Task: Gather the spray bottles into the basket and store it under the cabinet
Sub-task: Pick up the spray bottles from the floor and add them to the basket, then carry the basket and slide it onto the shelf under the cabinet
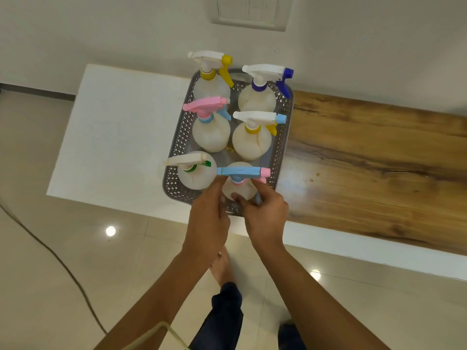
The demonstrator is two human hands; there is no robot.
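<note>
Head | blue-headed bottle [237, 190] in basket [177, 145] | between both hands' fingers [254, 195]

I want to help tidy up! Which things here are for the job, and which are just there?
For the job: grey basket; six spray bottles standing in it, like the blue-topped bottle that the left hand and right hand hold.

Just there: wooden counter; floor cable; wall panel.

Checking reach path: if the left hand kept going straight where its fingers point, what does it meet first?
The left hand points up-frame, already touching the blue-headed bottle. Going on, it would likely press its blue spray head; depth is unclear.
</note>
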